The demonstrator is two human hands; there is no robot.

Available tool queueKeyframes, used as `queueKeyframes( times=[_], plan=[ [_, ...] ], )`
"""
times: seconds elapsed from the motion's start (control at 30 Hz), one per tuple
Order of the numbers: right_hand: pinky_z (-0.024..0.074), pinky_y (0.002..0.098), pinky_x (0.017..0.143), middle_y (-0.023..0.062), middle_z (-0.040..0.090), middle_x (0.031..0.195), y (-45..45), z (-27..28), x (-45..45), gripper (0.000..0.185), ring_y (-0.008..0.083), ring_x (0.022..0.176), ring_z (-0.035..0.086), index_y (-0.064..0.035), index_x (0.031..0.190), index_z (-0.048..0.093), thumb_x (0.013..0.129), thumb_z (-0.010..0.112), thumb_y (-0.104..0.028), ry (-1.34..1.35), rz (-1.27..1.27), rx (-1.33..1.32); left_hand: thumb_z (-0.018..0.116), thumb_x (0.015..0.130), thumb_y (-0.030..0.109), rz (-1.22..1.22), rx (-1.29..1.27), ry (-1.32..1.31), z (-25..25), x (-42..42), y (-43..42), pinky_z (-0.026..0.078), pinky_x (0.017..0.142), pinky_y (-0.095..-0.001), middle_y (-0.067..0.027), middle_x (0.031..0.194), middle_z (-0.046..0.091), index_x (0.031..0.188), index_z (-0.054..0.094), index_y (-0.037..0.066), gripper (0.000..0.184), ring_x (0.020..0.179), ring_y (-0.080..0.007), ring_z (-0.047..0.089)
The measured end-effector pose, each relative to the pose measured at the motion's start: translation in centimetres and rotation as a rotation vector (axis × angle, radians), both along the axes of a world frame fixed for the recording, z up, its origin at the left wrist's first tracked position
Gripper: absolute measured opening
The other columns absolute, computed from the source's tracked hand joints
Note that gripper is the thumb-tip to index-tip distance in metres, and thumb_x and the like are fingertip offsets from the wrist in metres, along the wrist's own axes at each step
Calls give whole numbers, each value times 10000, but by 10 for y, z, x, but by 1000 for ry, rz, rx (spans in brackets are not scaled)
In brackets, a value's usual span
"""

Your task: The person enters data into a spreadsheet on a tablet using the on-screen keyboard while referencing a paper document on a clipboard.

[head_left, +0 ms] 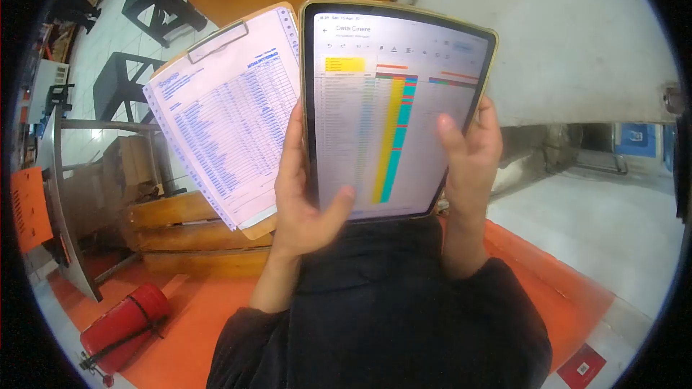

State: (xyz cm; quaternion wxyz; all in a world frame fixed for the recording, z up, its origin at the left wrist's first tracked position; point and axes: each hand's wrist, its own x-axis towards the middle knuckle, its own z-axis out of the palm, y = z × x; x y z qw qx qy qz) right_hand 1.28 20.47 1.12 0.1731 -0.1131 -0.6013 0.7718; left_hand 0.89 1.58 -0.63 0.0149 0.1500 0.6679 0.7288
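A tablet (346,144) with a pale yellow-edged case is held upright in front of me, its screen showing a spreadsheet with yellow and teal columns. My left hand (306,202) wraps its lower left edge, the thumb lying over the screen. Around the right edge is my right hand (472,155), its thumb over the screen and the other fingers behind the case. Left of the tablet, a clipboard (256,230) carries a printed table sheet (223,122) under a metal clip (218,41). The tablet overlaps the clipboard's right side; whether my left fingers touch the clipboard is hidden.
At lower left a red fire extinguisher (126,328) lies on the orange floor (191,346). Dark stools (130,86) stand on white tiles at upper left. Wooden slats (187,236) run below the clipboard. A pale wall panel (562,43) fills the upper right.
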Motion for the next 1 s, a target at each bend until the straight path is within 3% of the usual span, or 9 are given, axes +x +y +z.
queueKeyframes(
  times=[1.0],
  plan=[
    [450,285,907,152,617,1104,1,0,4,463,143,1028,586,34,1249,339,875,605,-22,36,70,-21,651,730,139,-1,-38,10,-2,1,-3,227,1113,-398,-225,1469,274,1469,115,-39,930,1356,-305,299]
  ],
)
